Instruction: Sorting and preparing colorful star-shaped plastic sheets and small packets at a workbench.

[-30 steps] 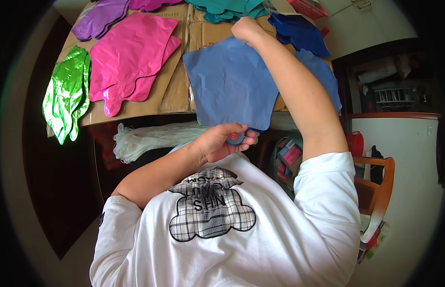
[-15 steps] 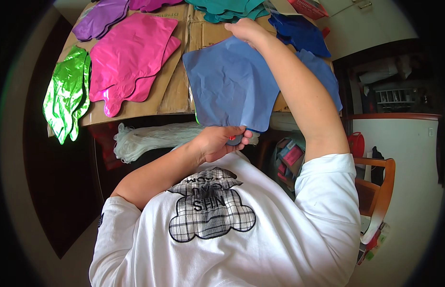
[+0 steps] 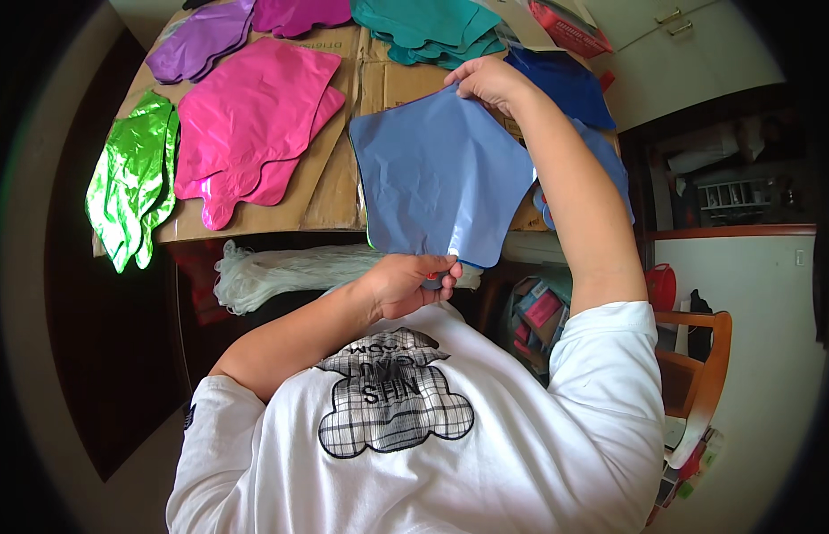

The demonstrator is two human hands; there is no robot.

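A flat, uninflated blue-grey foil balloon with pointed corners stretches between my two hands at the table's near edge. My left hand is closed on its narrow lower end, thumb on top, with a small red spot showing among the fingers. At the balloon's upper corner, my right hand pinches the foil between thumb and fingers. Thin edges of green and dark blue peek out along its lower rim, so other sheets may lie behind it. More blue-grey foil lies under my right forearm.
Cardboard covers the table. On it lie flat foil balloons: green, pink, purple, teal and dark blue. A red basket stands far right. White stringy strands hang below the edge; a wooden chair stands right.
My right hand has come down and nearer, and its fingers now pinch the balloon's upper corner. The left hand keeps its hold, slightly lower in view. The whole view has shifted a little.
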